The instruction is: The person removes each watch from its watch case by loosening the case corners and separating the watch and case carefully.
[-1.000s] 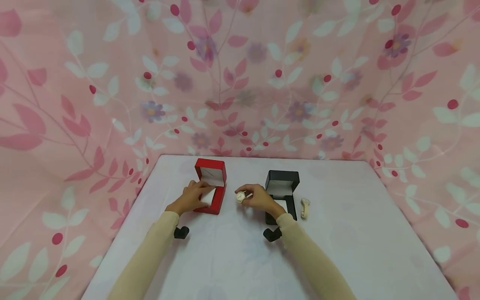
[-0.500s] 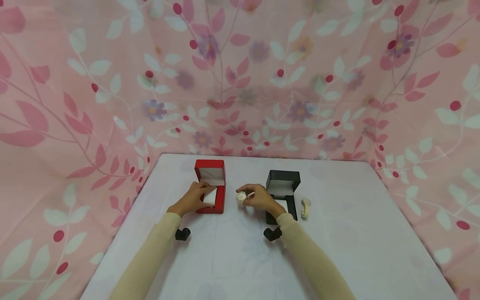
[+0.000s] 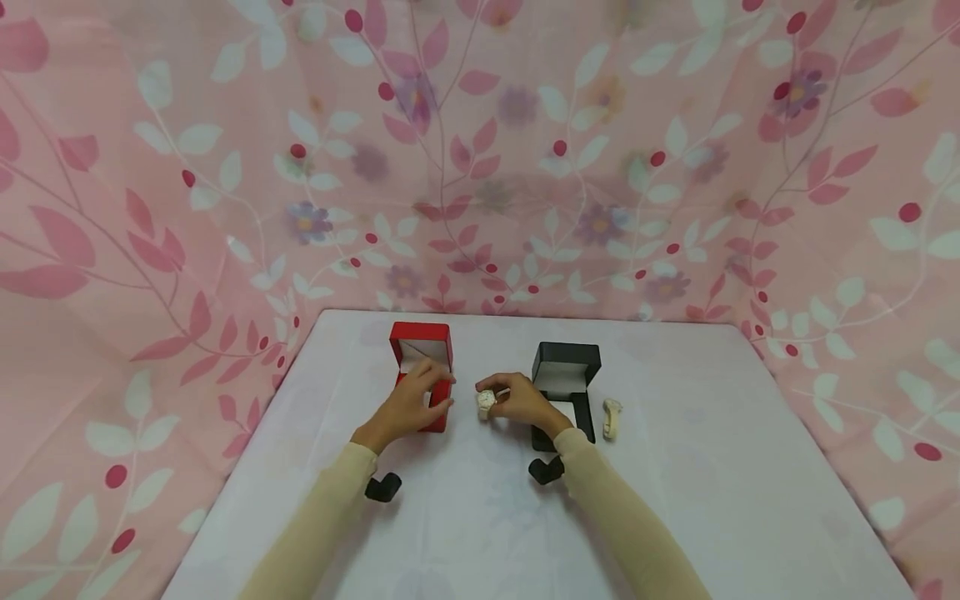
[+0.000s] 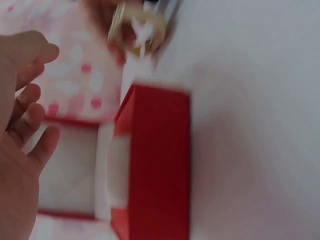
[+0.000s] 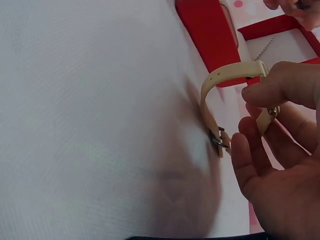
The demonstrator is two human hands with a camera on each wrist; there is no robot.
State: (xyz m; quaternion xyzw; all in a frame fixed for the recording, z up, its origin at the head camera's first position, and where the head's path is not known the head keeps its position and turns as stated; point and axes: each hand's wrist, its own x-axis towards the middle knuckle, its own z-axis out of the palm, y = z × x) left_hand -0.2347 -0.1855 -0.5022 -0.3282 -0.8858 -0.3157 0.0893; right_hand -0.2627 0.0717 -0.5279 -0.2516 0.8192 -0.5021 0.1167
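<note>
My right hand [image 3: 525, 404] pinches a cream-strapped wristwatch [image 3: 487, 404] by its case, between thumb and fingers. In the right wrist view the strap [image 5: 235, 71] hangs unbuckled in a curve, with its buckle [image 5: 219, 141] low. My left hand [image 3: 405, 406] hovers over the red watch box [image 3: 421, 332], fingers spread and loosely bent, with nothing between them. The box's lid stands raised, and a white cushion [image 4: 119, 170] sits inside it. A gap separates the left fingertips from the watch. The left wrist view is blurred.
A black watch box [image 3: 567, 353] with its lid up stands behind and partly under my right wrist. To its right, a second cream wristwatch [image 3: 611, 420] rests on the white-covered table [image 3: 480, 533]. A floral pink cloth [image 3: 480, 167] hangs behind and at both sides.
My left hand has lifted away from the cushion in the red box and shifted right toward the watch. The right hand still holds the watch, a little lower than before.
</note>
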